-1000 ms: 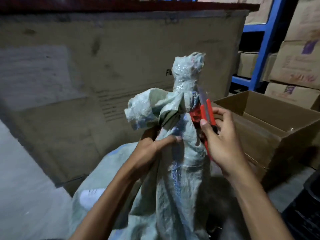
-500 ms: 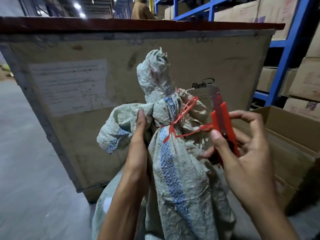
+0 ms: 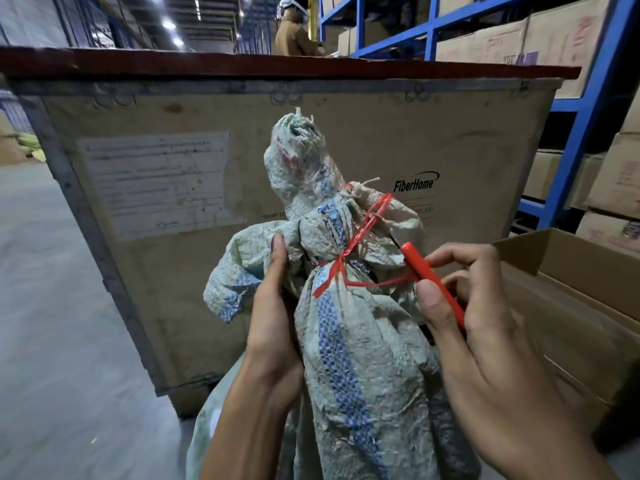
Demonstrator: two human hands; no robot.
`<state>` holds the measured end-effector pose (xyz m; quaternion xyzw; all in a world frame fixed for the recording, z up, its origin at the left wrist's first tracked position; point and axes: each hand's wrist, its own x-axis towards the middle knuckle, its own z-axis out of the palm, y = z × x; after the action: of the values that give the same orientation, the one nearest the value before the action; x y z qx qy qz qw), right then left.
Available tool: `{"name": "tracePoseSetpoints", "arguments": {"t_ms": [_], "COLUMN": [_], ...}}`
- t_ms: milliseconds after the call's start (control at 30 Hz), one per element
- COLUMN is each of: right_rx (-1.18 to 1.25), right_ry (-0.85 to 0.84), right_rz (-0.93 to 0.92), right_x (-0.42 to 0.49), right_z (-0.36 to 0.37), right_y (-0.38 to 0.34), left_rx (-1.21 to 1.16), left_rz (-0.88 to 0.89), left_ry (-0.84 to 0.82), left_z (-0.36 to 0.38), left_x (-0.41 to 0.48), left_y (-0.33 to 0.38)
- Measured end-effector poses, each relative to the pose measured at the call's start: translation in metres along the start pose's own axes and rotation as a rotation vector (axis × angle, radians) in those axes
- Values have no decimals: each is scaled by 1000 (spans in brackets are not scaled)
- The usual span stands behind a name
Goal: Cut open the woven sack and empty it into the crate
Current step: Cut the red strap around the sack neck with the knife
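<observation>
Gripping the sack [image 3: 346, 341] with the left hand [image 3: 273, 327], right hand [image 3: 485, 341] pinching a red cutter [image 3: 433, 282]; concrete floor [image 3: 69, 341], blue racking [image 3: 588, 109] beyond

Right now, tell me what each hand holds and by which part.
The left hand grips the woven sack at its gathered neck, beside the red string. The right hand pinches the red cutter by its handle, between thumb and fingers.

site: warehouse | blue racking [image 3: 585, 133] stacked with cartons [image 3: 564, 39]; big plywood crate [image 3: 311, 150]; concrete floor [image 3: 52, 306]; strip lights [image 3: 169, 24]
</observation>
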<state>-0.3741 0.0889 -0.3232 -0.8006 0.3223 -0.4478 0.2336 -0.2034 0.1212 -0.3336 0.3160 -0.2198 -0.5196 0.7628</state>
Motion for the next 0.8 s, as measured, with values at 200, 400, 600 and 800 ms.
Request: {"name": "tracePoseSetpoints", "arguments": {"t_ms": [200, 400, 600, 800], "right_rx": [54, 73, 99, 88], "right_ry": [126, 187, 113, 98], "right_rz": [36, 50, 73, 73], "right_x": [4, 10, 5, 4], "right_z": [-2, -17, -12, -14], "right_y": [4, 8, 6, 7], "left_rx": [-90, 350, 230, 76], "left_rz": [204, 114, 17, 0], "left_ry": [-67, -89, -3, 168], "left_z": [-1, -10, -6, -13], "left_x": [-6, 15, -1, 9], "left_y": [-1, 4, -7, -14]}}
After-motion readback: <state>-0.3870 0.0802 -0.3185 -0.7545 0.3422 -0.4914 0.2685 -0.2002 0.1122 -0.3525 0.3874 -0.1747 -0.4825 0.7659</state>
